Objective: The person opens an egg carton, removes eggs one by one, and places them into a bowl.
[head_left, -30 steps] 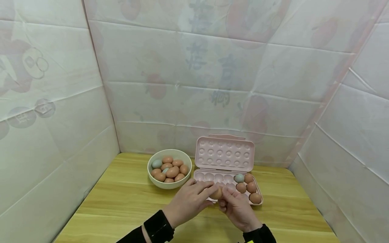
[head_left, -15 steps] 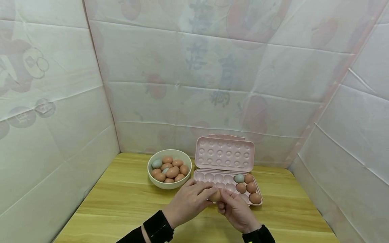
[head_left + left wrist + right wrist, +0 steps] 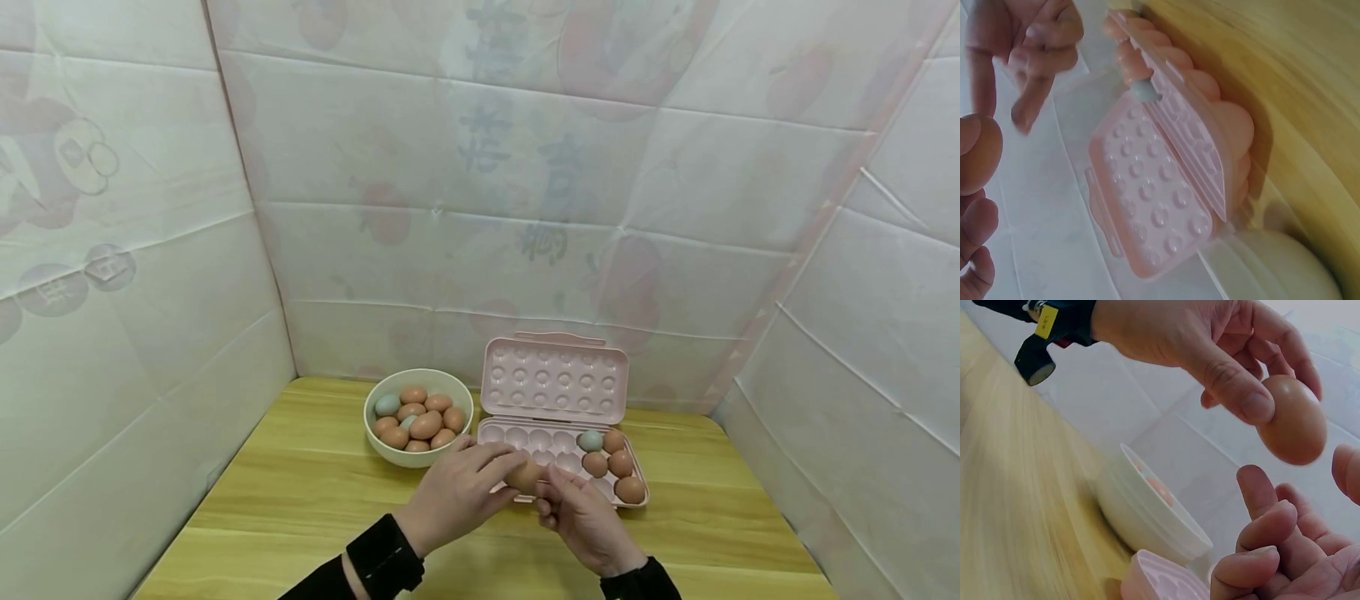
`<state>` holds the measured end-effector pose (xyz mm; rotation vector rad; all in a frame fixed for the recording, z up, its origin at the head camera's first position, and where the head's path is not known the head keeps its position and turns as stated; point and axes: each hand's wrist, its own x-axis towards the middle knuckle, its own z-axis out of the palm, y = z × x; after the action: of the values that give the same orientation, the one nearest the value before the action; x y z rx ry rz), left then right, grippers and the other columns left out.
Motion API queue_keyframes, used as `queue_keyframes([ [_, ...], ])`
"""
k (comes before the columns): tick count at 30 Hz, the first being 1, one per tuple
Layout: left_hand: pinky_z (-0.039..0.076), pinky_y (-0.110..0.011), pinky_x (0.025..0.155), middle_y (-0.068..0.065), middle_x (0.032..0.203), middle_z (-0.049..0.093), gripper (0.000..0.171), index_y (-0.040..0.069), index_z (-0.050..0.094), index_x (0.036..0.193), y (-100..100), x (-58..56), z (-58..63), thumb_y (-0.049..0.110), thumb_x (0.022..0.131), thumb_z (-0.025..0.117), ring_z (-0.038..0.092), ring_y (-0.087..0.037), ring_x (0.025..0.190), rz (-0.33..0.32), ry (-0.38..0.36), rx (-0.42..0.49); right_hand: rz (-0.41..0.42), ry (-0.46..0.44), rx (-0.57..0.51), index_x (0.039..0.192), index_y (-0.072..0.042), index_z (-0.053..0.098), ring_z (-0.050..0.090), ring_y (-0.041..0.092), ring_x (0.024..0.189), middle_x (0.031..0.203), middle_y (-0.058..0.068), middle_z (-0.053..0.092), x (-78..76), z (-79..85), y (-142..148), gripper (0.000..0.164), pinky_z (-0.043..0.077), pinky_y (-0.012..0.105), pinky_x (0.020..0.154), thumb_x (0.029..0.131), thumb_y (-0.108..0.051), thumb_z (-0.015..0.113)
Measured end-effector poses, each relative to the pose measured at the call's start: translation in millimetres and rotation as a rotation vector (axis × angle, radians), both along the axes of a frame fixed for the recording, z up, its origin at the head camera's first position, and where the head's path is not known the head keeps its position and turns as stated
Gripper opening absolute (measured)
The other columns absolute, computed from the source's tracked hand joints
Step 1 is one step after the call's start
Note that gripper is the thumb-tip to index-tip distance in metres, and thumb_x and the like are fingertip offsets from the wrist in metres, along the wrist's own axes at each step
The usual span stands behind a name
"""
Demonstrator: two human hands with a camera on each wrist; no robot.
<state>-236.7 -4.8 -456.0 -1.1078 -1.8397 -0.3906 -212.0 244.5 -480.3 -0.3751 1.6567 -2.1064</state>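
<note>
A brown egg (image 3: 524, 477) is in my left hand (image 3: 459, 493), gripped between thumb and fingers in front of the pink egg carton (image 3: 553, 379). In the right wrist view the whole egg (image 3: 1294, 422) shows, with the left thumb against its side. My right hand (image 3: 588, 518) is just to the right of it, fingers loosely bent and nothing between them. Its fingertips lie close to the egg's end. The carton stands with its lid up. Several brown eggs (image 3: 630, 490) and one bluish egg (image 3: 591, 441) sit in its right-hand cups; my hands hide part of the front row.
To the left of the carton stands a cream bowl (image 3: 375, 439) filled with brown eggs (image 3: 426, 425) and a couple of bluish ones (image 3: 387, 405). Both rest on a wooden table (image 3: 300, 492). White printed sheets (image 3: 450, 275) rise behind and on both sides.
My left hand has shifted slightly left with the egg. The right hand's thumb and fingers, earlier on the egg, are now off it. Bowl and carton are unchanged.
</note>
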Motion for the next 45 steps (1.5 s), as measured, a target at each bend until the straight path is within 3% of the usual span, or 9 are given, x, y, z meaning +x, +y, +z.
queue_keyframes([
  [5,0.052,-0.03,0.079,0.003,0.115,0.078,0.053,0.017,0.073,0.12,-13.9,-12.5,1.2,0.032,0.076,0.098,0.074,-0.011,0.104,0.059,-0.041,0.02,0.017,0.001,-0.003,0.128,-0.029,0.072,0.057,0.0,0.09,0.119,-0.014,0.078,0.5,-3.9,4.6,0.04,0.043,0.021,0.08,0.119,-0.037,0.033],
  [13,0.054,-0.039,0.085,0.001,0.108,0.078,0.052,0.016,0.074,0.118,-50.1,-42.0,-12.7,0.03,0.074,0.097,0.073,-0.017,0.098,0.209,-0.134,0.092,-0.078,-0.019,0.066,0.127,-0.025,0.071,0.055,0.003,0.088,0.115,-0.014,0.077,3.2,-8.1,7.9,0.034,0.044,0.022,0.08,0.117,-0.038,0.041],
  [15,0.054,-0.041,0.086,0.0,0.109,0.078,0.053,0.015,0.074,0.12,-59.2,-48.0,-18.0,0.03,0.075,0.097,0.074,-0.02,0.098,0.26,-0.186,0.109,-0.104,-0.023,0.087,0.128,-0.023,0.07,0.055,0.004,0.088,0.114,-0.014,0.077,4.2,-9.1,9.8,0.033,0.044,0.023,0.081,0.116,-0.039,0.043],
  [22,0.053,-0.048,0.09,-0.004,0.104,0.08,0.049,0.013,0.074,0.119,-81.0,-62.3,-36.5,0.031,0.079,0.096,0.075,-0.022,0.091,0.378,-0.484,0.166,-0.155,0.006,0.169,0.128,-0.022,0.071,0.053,0.005,0.085,0.111,-0.014,0.077,4.1,-13.2,16.5,0.032,0.045,0.023,0.079,0.116,-0.037,0.046],
  [25,0.055,-0.052,0.087,-0.006,0.101,0.08,0.045,0.012,0.074,0.117,-85.5,-65.9,-42.1,0.028,0.08,0.095,0.075,-0.025,0.089,0.421,-0.556,0.17,-0.195,0.017,0.217,0.125,-0.022,0.072,0.052,0.004,0.082,0.108,-0.013,0.077,3.3,-15.6,17.7,0.031,0.044,0.022,0.076,0.115,-0.038,0.047],
  [35,0.056,-0.04,0.075,-0.001,0.092,0.077,0.035,0.016,0.076,0.111,-86.9,-71.9,-40.9,0.033,0.085,0.092,0.069,-0.017,0.08,0.419,-0.723,0.223,-0.283,0.118,0.335,0.115,0.005,0.067,0.043,0.006,0.069,0.088,-0.01,0.07,1.8,-26.4,21.1,0.034,0.038,0.021,0.063,0.113,-0.027,0.055],
  [40,0.052,-0.037,0.067,0.0,0.078,0.069,0.032,0.013,0.072,0.106,-87.3,-70.8,-41.9,0.033,0.087,0.088,0.06,-0.015,0.067,0.422,-0.756,0.159,-0.276,0.136,0.341,0.118,0.006,0.065,0.042,0.005,0.067,0.09,-0.011,0.071,1.5,-30.2,25.9,0.033,0.038,0.02,0.062,0.113,-0.025,0.054],
  [45,0.054,-0.04,0.067,-0.001,0.076,0.066,0.03,0.014,0.066,0.101,-85.4,-70.4,-44.5,0.03,0.086,0.087,0.06,-0.017,0.066,0.4,-0.748,0.162,-0.276,0.123,0.349,0.117,0.002,0.068,0.043,0.005,0.069,0.092,-0.009,0.072,2.1,-31.2,29.0,0.031,0.04,0.02,0.064,0.112,-0.026,0.056],
])
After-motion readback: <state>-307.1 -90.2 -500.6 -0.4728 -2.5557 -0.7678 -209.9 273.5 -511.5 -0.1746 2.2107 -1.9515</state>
